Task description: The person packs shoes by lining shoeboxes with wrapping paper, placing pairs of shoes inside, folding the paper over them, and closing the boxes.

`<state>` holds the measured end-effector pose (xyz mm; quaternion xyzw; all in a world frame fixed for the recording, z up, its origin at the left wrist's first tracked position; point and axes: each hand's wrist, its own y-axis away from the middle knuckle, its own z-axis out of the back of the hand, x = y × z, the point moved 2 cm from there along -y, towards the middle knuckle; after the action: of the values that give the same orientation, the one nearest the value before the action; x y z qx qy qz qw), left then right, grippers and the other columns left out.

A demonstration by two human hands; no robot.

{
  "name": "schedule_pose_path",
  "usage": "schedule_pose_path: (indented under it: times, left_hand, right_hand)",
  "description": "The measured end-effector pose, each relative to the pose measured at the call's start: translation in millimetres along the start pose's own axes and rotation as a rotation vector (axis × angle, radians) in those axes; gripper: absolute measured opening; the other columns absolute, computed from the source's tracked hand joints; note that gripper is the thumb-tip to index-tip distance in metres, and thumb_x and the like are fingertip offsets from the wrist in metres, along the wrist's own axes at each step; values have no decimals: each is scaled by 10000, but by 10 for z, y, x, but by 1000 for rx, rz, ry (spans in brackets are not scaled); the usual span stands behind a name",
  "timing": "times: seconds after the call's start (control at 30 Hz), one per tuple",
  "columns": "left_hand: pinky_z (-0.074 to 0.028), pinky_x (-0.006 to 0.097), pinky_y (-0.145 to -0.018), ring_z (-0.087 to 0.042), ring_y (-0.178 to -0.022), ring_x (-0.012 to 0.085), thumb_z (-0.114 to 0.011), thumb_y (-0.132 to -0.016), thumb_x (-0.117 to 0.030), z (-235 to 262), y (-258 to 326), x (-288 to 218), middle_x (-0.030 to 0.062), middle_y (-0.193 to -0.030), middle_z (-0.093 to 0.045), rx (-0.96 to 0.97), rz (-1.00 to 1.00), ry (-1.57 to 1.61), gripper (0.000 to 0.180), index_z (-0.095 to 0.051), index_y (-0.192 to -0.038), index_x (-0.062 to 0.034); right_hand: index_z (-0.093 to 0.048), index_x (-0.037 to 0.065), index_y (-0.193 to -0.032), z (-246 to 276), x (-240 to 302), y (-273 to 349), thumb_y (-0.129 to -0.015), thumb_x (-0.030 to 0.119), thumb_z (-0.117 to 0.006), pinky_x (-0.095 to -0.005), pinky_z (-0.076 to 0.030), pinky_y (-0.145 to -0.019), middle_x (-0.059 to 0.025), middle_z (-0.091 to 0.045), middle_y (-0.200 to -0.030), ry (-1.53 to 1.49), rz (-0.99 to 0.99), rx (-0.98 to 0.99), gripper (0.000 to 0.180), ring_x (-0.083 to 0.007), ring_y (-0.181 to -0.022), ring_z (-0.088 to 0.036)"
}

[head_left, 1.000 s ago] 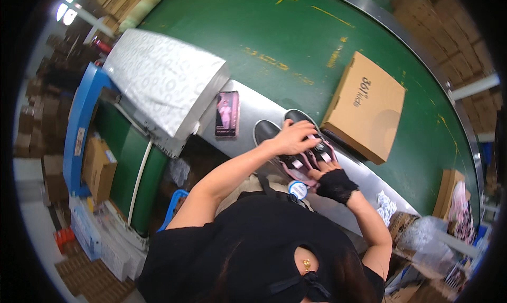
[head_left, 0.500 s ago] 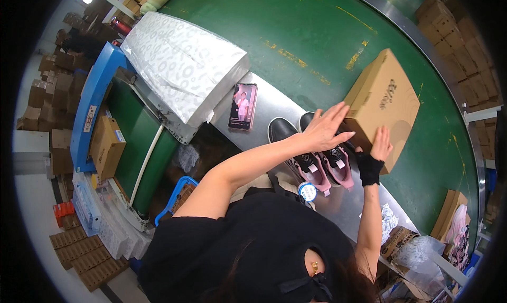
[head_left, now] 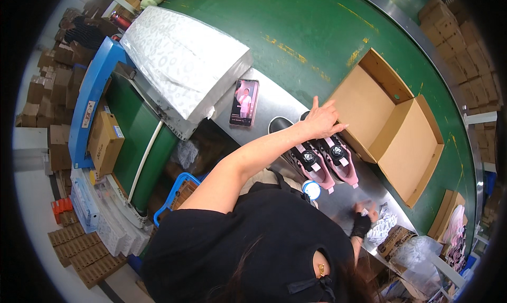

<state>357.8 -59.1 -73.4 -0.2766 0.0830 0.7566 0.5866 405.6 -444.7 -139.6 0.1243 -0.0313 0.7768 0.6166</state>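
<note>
A shoebox [head_left: 401,144] of brown cardboard lies with its lid folded back, its bare inside showing. My left hand [head_left: 322,119] is open, fingers spread, above the toes of a pair of black and pink shoes [head_left: 334,160] and beside the box's left edge. Whether its fingertips touch the box I cannot tell. Lower right, my right hand [head_left: 365,212], in a black wrist band, is next to a pile of small white printed packets [head_left: 384,222]. Motion blurs its fingers, and something small and white shows at them.
A phone [head_left: 244,103] with a lit screen lies on the steel bench edge [head_left: 274,94]. Left of it stands a stack of patterned white paper [head_left: 185,60] under clear plastic. A green conveyor [head_left: 145,160] with a blue side, a round white-topped container [head_left: 311,189] and a blue basket [head_left: 171,200] are near me.
The shoebox was closed and is now open, lid swung away. My right hand has left it and moved down toward the white packets. My left hand has come slightly off the box.
</note>
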Motion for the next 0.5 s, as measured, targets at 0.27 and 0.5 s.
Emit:
schedule_pose_path:
  times: [0.27,0.5]
  left_hand:
    - [-376,384,-879,-495,-1010,315,-565,-795,-240,453,597,300,182,-1003,-550,-372,52,269,329,-538,-1011,6]
    - [-412,374,-790,-517,-873,356,-455,-786,-85,1621,1187,2088,214,-900,-546,-728,357,-145,198,-527,-930,29]
  right_hand:
    - [-474,10,-1041,-188,40,157,-804,182,-563,-353,-429,-705,-160,-521,-935,113,228,-157,307,-266,-783,-528]
    - [-481,-17,-1067,687,1496,-607,-837,92,-512,-266,-463,-655,-116,-545,-937,-917,293,-322,257,-165,-721,-547]
